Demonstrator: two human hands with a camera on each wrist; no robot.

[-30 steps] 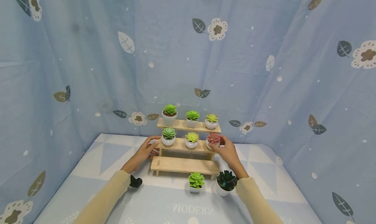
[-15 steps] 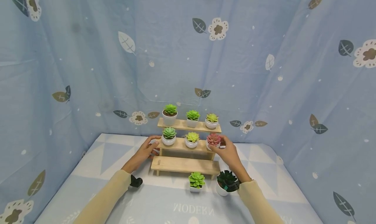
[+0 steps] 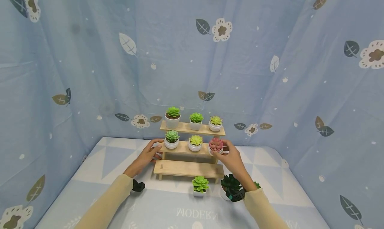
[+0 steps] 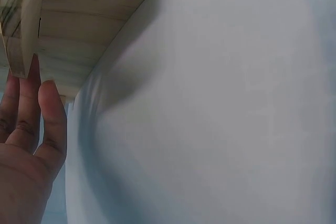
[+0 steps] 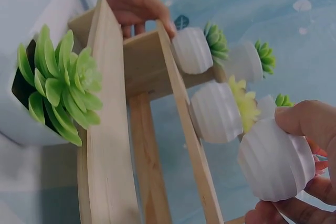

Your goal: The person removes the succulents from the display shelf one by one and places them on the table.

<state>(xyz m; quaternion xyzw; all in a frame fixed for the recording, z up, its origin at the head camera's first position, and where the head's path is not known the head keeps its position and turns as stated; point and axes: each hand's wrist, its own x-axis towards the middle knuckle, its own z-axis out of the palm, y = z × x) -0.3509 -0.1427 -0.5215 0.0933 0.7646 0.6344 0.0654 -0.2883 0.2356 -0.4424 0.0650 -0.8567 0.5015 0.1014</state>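
Patterned curtain surrounds the site; white-and-blue counter below. On it, a three-tier wooden stand. Main hazard, I judge: a push or tug at the stand's end shifts it, and the round pots rock or slide.

Left hand: grips the left end of the middle tier. Right hand: thumb and fingers pinch the white pot of the red succulent, at the right end of the middle tier, tilted towards the wearer. Whether its base touches the board: cannot tell. Likely faults: smooth pot slips if the pinch loosens early; set too near the edge, it tips off; swung inwards, it knocks the yellow-green succulent beside it.

Dark succulent stands on the counter beneath the right wrist, partly hidden by a black wrist device; a dropped forearm could topple it. Smaller: bright green succulent, just before the stand, in the way of a low reach.
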